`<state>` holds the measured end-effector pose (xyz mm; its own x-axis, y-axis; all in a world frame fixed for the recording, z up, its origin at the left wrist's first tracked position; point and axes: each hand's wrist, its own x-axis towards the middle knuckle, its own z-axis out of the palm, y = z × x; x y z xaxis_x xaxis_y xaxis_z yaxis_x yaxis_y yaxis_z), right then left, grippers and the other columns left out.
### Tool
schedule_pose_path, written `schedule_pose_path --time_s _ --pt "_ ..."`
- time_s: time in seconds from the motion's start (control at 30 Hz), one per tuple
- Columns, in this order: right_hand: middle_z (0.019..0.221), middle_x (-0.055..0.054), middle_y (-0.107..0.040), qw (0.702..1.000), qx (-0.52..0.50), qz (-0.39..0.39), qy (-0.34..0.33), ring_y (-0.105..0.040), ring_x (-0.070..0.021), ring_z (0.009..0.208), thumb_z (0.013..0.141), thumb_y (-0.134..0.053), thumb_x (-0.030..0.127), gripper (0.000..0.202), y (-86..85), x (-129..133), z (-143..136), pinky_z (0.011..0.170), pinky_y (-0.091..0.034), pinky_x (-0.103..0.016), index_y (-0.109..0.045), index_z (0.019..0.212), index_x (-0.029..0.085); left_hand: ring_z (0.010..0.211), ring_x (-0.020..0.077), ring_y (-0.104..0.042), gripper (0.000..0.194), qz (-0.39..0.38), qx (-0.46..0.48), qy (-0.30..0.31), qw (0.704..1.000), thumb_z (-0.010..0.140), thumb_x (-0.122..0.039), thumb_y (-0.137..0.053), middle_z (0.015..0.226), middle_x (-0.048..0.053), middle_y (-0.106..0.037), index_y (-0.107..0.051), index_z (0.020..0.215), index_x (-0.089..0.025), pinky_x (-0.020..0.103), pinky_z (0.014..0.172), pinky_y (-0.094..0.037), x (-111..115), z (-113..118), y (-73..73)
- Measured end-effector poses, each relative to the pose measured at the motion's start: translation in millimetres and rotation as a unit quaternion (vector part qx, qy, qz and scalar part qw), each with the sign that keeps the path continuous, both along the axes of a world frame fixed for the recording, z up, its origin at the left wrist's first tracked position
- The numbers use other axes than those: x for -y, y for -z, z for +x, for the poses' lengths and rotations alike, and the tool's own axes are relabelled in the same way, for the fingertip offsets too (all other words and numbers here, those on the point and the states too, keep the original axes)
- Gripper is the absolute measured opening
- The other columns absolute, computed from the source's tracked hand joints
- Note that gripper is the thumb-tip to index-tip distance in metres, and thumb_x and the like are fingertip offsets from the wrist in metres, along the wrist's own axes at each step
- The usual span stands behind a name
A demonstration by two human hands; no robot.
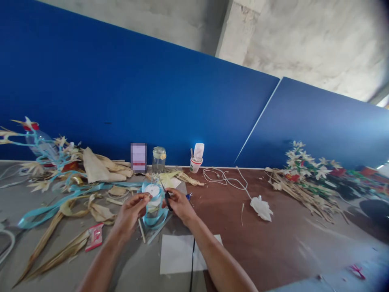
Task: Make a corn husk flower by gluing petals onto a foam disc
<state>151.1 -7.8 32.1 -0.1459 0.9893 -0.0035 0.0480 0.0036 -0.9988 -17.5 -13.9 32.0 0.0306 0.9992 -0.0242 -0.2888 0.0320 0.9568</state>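
My right hand (179,205) holds black-handled scissors (167,197), their blades pointing up and to the left. Left of it, my left hand (135,207) is closed in a pinch near its fingertips; what it grips is too small to make out. Between and just beyond the hands lie a white round spool (152,190) and light blue ribbon (154,222). The two hands are apart, both above the table.
Dried husks (99,168) and blue ribbon strips (42,217) cover the left side. A glass jar (159,160) and a paper cup (195,164) stand by the blue partition (152,93). White paper (176,253) lies in front; a white cable (225,176) and crumpled tissue (261,208) are right.
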Motion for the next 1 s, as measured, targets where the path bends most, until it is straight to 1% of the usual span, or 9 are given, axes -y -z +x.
schedule_pose_path --time_s 0.1,0.13,0.27,0.43,0.53,0.63,0.77,0.87,1.0 --pt "0.062 0.002 -0.064 0.997 -0.031 -0.028 -0.064 -0.047 -0.0093 0.049 0.072 -0.059 0.030 0.038 -5.7 7 7 0.044 -0.031 -0.018 -0.060 0.108 0.017 0.042 0.0031 -0.029 0.022 -0.004 0.039 0.019 0.999 0.065 -0.034 -0.072 0.045 -0.007 -0.038 -0.063 0.071 -0.014 0.018 0.042 -0.020 1 -3 -1.3" --pt "0.062 0.002 -0.064 0.996 -0.033 -0.034 -0.076 -0.046 -0.0090 0.048 0.071 -0.059 0.031 0.038 -6.0 10 8 0.044 -0.029 -0.018 -0.061 0.106 0.017 0.042 0.0027 -0.029 0.020 -0.005 0.060 0.021 0.998 0.066 -0.031 -0.071 0.046 -0.007 -0.039 -0.063 0.070 -0.014 0.018 0.042 -0.021 1 -3 -1.6" --pt "0.061 0.002 -0.064 0.993 -0.035 -0.042 -0.106 -0.039 -0.0074 0.044 0.070 -0.061 0.034 0.037 -0.2 15 6 0.043 -0.025 -0.019 -0.063 0.104 0.018 0.040 -0.0003 -0.025 0.015 -0.007 0.149 -0.002 0.989 0.066 -0.022 -0.069 0.064 -0.004 -0.054 -0.057 0.066 -0.014 0.017 0.041 -0.023 -1 -7 -2.7" --pt "0.063 0.000 -0.064 0.991 -0.040 -0.052 -0.116 -0.035 -0.0063 0.044 0.071 -0.061 0.038 0.042 4.2 18 0 0.044 -0.024 -0.019 -0.061 0.107 0.016 0.037 -0.0008 -0.025 0.018 -0.008 0.212 -0.048 0.976 0.064 -0.020 -0.069 0.068 -0.004 -0.057 -0.052 0.065 -0.015 0.016 0.038 -0.024 -4 -13 -5.9" --pt "0.065 0.000 -0.063 0.987 -0.042 -0.059 -0.144 -0.043 -0.0080 0.050 0.069 -0.064 0.039 0.047 1.9 21 -5 0.048 -0.028 -0.020 -0.059 0.109 0.015 0.036 -0.0011 -0.026 0.019 -0.017 0.211 -0.063 0.975 0.062 -0.019 -0.069 0.068 -0.003 -0.059 -0.052 0.065 -0.014 0.015 0.037 -0.024 -4 -13 -6.9" --pt "0.067 -0.001 -0.063 0.985 -0.047 -0.056 -0.155 -0.049 -0.0106 0.056 0.066 -0.066 0.037 0.048 0.7 24 -11 0.051 -0.031 -0.022 -0.059 0.108 0.014 0.036 -0.0016 -0.028 0.017 -0.018 0.194 -0.052 0.979 0.060 -0.018 -0.069 0.068 -0.003 -0.059 -0.054 0.064 -0.013 0.015 0.038 -0.025 -4 -11 -5.4" --pt "0.067 -0.001 -0.062 0.985 -0.049 -0.052 -0.159 -0.045 -0.0087 0.053 0.069 -0.063 0.038 0.049 0.4 25 -15 0.050 -0.030 -0.021 -0.057 0.112 0.014 0.037 -0.0012 -0.029 0.014 -0.003 0.168 -0.029 0.985 0.060 -0.019 -0.069 0.066 -0.003 -0.059 -0.056 0.063 -0.013 0.015 0.039 -0.026 -4 -6 0.0" --pt "0.066 0.000 -0.062 0.985 -0.035 -0.048 -0.163 -0.040 -0.0066 0.048 0.072 -0.060 0.038 0.048 1.1 25 -15 0.047 -0.028 -0.020 -0.056 0.114 0.015 0.037 -0.0003 -0.030 0.015 0.001 0.142 -0.033 0.989 0.061 -0.021 -0.069 0.061 -0.003 -0.057 -0.057 0.062 -0.013 0.016 0.039 -0.025 -5 -5 3.4" --pt "0.064 0.000 -0.062 0.987 -0.037 -0.048 -0.150 -0.041 -0.0066 0.048 0.072 -0.060 0.033 0.047 5.2 24 -15 0.047 -0.028 -0.020 -0.055 0.115 0.013 0.038 0.0001 -0.031 0.016 -0.010 0.123 -0.044 0.991 0.061 -0.022 -0.069 0.060 -0.003 -0.056 -0.057 0.060 -0.013 0.016 0.040 -0.026 -5 -4 3.8"
